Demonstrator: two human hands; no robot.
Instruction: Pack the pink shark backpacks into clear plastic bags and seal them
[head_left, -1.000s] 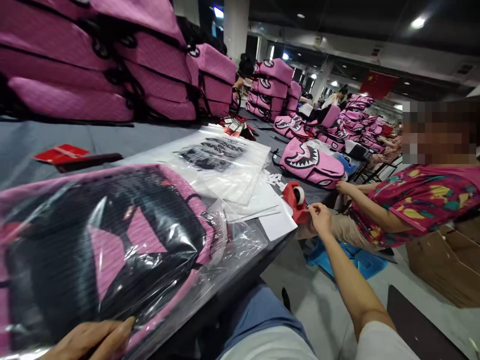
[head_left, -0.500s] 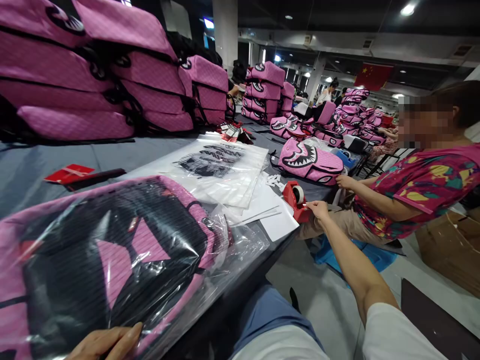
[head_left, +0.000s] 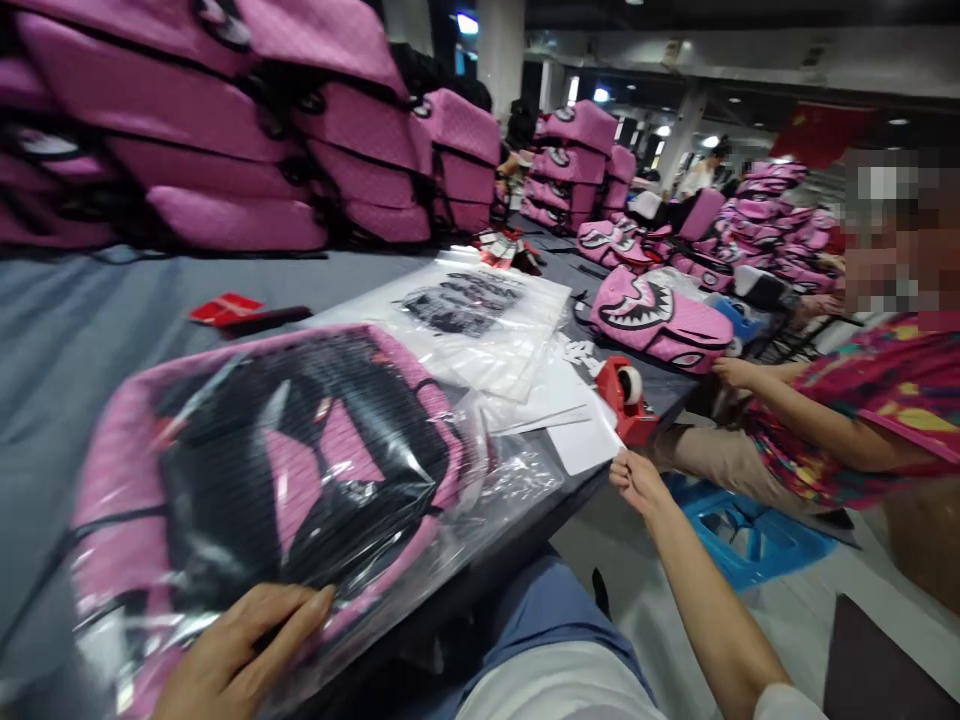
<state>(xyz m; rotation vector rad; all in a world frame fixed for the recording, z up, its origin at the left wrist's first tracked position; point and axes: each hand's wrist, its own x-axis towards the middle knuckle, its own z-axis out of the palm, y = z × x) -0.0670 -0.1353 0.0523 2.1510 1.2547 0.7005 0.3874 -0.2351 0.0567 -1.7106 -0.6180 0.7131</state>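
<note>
A pink and black backpack (head_left: 300, 470) lies in a clear plastic bag (head_left: 510, 480) on the grey table (head_left: 67, 330) in front of me. My left hand (head_left: 240, 650) rests flat on the bag's near edge with its fingers stretched out. My right hand (head_left: 636, 482) is off the table's right edge, just below a red tape dispenser (head_left: 628, 400). Its fingers are pinched on a strip of clear tape that runs back to the dispenser.
Empty printed plastic bags (head_left: 480, 320) and white sheets (head_left: 577, 440) lie beyond the backpack. Pink backpacks are stacked along the back (head_left: 225, 130), and one shark-mouth backpack (head_left: 660, 320) lies at the right. A seated person's arm (head_left: 795, 400) reaches the table. A blue stool (head_left: 750, 530) stands on the floor.
My right hand has drawn away from the dispenser toward me, still pinched. My left hand has slid further onto the bag. The view has swung left and blurred a little.
</note>
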